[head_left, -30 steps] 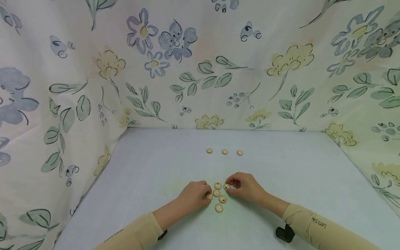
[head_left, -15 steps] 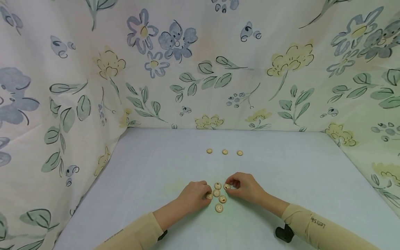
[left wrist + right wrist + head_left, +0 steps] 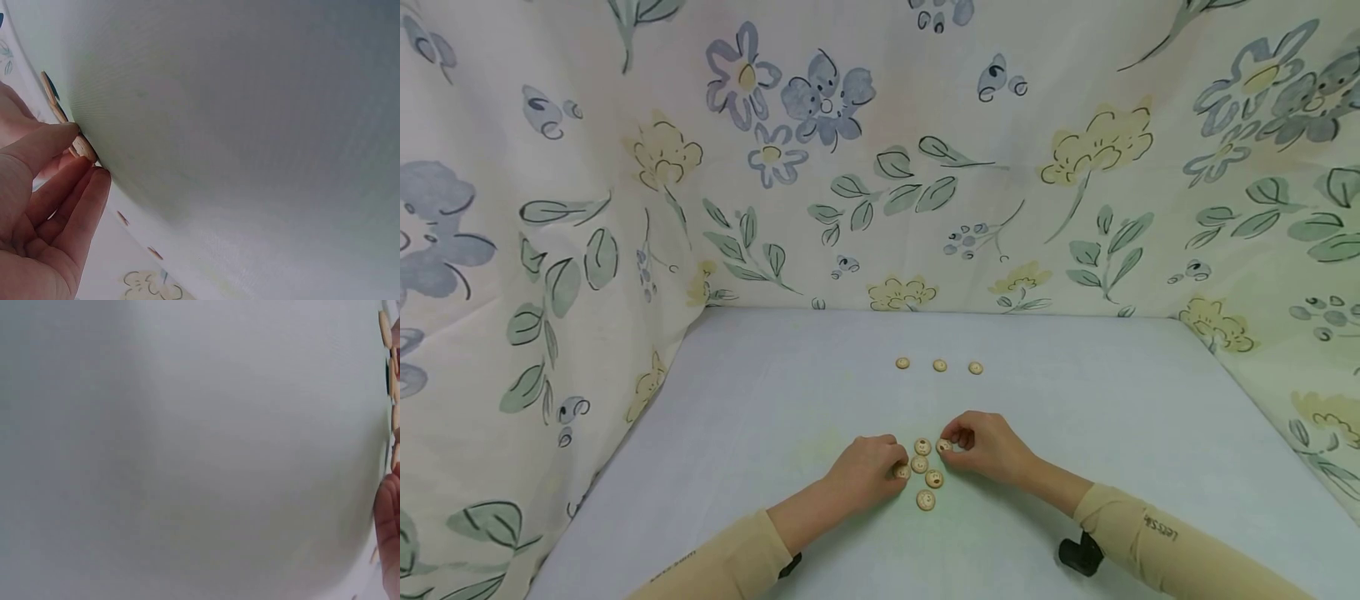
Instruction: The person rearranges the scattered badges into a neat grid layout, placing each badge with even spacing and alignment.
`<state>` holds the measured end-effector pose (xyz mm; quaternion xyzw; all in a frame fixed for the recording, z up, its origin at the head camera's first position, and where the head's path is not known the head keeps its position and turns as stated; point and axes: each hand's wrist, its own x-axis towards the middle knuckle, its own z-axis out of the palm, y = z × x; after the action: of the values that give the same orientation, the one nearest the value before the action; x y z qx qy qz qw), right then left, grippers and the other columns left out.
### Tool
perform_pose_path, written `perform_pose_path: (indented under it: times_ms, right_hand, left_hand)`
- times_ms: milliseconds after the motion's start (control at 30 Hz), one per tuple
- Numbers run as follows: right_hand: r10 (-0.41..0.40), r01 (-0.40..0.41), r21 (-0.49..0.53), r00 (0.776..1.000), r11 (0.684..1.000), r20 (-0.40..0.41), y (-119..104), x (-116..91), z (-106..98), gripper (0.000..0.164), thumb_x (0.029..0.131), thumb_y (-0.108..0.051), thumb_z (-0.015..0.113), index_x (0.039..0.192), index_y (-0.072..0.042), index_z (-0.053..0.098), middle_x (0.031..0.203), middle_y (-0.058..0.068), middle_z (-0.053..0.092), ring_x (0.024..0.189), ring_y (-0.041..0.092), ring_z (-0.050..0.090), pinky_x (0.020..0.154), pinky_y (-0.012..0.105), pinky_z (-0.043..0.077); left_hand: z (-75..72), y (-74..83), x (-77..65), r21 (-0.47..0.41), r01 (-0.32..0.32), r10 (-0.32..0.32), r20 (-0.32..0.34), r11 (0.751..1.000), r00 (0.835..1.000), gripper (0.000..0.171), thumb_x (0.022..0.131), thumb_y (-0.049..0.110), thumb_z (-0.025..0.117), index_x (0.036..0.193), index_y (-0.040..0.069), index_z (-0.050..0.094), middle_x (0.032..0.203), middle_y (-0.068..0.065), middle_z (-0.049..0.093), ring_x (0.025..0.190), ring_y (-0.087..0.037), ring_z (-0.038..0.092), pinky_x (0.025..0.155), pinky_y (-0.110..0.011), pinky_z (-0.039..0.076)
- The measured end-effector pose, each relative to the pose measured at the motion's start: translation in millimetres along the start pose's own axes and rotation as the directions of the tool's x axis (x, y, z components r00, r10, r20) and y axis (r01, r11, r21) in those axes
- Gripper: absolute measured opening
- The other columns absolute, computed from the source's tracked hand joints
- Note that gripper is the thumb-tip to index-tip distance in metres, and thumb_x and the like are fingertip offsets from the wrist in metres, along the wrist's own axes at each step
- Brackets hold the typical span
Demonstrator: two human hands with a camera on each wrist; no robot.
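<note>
Centrally on the pale desk [image 3: 775,392], the left hand [image 3: 868,469] pinches one tan button [image 3: 902,472], the right hand [image 3: 991,446] another button [image 3: 943,447], four loose buttons [image 3: 920,464] near them; floral cloth [image 3: 880,225] hangs behind and at both sides.

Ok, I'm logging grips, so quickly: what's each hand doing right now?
Left hand: closed, pinching a small round disc.
Right hand: closed, pinching another small disc.
</note>
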<state>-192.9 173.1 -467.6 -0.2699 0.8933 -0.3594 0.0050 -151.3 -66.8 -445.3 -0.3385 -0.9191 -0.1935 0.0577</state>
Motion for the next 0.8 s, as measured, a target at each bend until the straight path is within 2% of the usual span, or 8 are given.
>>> perform_pose_path:
  times_ms: [267,800]
  right_hand:
    - [0.015,-0.015,-0.001,1.000,1.000,-0.017,-2,14,-1,0.013,0.079,-0.018,0.079,0.089,-0.013,0.071,0.078,-0.007,0.062,0.071,0.007,0.056,0.065,0.023,0.048]
    - [0.031,-0.033,-0.044,0.999,0.998,-0.040,-2,60,7,0.015,0.079,-0.020,0.080,0.089,-0.013,0.072,0.078,-0.008,0.062,0.072,0.008,0.055,0.066,0.025,0.047]
  left_hand:
    - [0.4,-1.4,1.2,0.007,-0.016,0.016,0.001,1.000,1.000,0.007,0.076,0.008,0.075,0.080,0.010,0.069,0.071,0.004,0.057,0.060,-0.005,0.048,0.056,-0.018,0.038]
    - [-0.5,-1.9,0.2,0.002,-0.025,0.025,0.002,1.000,1.000,0.009,0.075,0.008,0.076,0.081,0.010,0.070,0.072,0.004,0.056,0.060,-0.004,0.048,0.057,-0.021,0.040]
